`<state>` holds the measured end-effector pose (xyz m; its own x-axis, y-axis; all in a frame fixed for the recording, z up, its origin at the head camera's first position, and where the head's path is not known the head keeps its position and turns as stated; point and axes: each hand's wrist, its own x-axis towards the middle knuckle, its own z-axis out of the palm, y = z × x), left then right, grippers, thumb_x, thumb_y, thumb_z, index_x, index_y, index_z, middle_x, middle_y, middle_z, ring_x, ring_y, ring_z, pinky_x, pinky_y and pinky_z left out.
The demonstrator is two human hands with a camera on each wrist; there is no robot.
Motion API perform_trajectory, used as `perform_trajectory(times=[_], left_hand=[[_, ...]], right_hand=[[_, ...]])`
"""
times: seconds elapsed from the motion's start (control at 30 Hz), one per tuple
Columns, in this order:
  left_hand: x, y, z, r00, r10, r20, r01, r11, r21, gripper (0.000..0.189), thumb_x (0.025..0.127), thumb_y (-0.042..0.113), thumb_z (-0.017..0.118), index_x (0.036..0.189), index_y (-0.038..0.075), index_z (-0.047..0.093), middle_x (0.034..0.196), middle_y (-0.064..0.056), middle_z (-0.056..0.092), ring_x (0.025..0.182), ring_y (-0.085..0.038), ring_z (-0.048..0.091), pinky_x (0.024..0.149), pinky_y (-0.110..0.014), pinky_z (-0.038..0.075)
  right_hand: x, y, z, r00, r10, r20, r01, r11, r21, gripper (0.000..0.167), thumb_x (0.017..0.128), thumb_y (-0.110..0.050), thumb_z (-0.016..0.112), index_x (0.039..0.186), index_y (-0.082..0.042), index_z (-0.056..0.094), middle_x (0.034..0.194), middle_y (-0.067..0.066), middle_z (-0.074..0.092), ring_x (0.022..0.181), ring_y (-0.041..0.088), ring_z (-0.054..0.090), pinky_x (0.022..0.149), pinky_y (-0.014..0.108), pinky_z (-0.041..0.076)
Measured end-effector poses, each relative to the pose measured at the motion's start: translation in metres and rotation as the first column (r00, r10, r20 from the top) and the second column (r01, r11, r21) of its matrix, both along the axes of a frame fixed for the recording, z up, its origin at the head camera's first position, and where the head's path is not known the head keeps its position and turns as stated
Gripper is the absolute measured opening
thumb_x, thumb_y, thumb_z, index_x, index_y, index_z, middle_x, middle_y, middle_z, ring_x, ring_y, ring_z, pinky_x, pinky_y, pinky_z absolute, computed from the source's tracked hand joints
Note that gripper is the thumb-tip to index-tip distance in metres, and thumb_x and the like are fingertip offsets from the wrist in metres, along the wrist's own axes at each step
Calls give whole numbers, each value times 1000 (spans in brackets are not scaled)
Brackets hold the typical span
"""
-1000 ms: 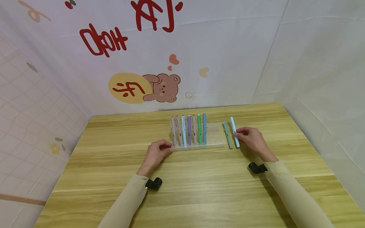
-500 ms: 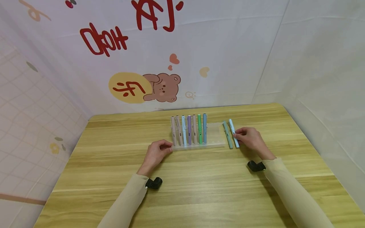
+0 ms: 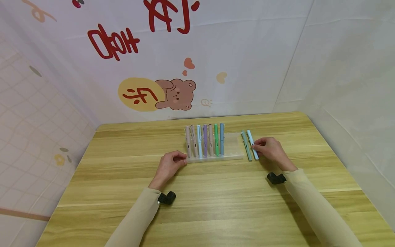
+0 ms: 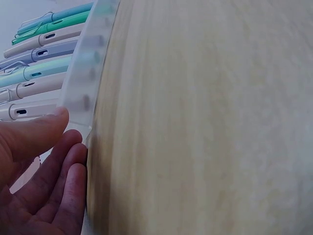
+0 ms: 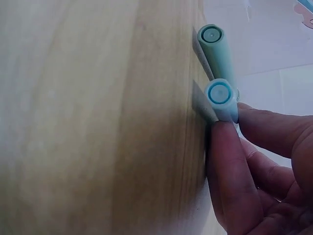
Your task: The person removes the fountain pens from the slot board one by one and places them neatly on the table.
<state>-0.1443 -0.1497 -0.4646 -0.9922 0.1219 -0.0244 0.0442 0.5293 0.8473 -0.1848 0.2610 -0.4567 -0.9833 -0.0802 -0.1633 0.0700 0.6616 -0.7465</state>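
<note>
My right hand pinches a light blue fountain pen between thumb and fingers, right of the rack. Close along its left side lies a grey-green fountain pen; in the right wrist view both pens' round ends face the camera. A clear plastic pen rack holds several capped pens side by side, among them a purple pen, a green pen and a blue pen. With thumb and fingertips, my left hand grips the rack's left front corner, seen closely in the left wrist view.
Everything rests on a wood-grain table. A white cloth backdrop with a printed bear stands behind its far edge, and cloth walls rise at both sides. Part of the rack, right of the blue pen, carries no pen.
The light blue pen in my right hand has moved slightly left and toward me, closer alongside the grey-green pen. My left hand stays at the rack's corner.
</note>
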Motion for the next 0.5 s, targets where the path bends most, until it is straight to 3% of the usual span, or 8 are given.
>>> perform_trajectory(times=[0.5], left_hand=[[0,0,0,1000,0,-4,0,1000,6,13,92,4,77,105,5,78,101,-5,76,95,-22,71,89,-43,55]], right_hand=[[0,0,-3,1000,2,-14,-2,1000,17,32,101,-21,68,118,7,70,105,19,75,84,18,75,75,31,59]])
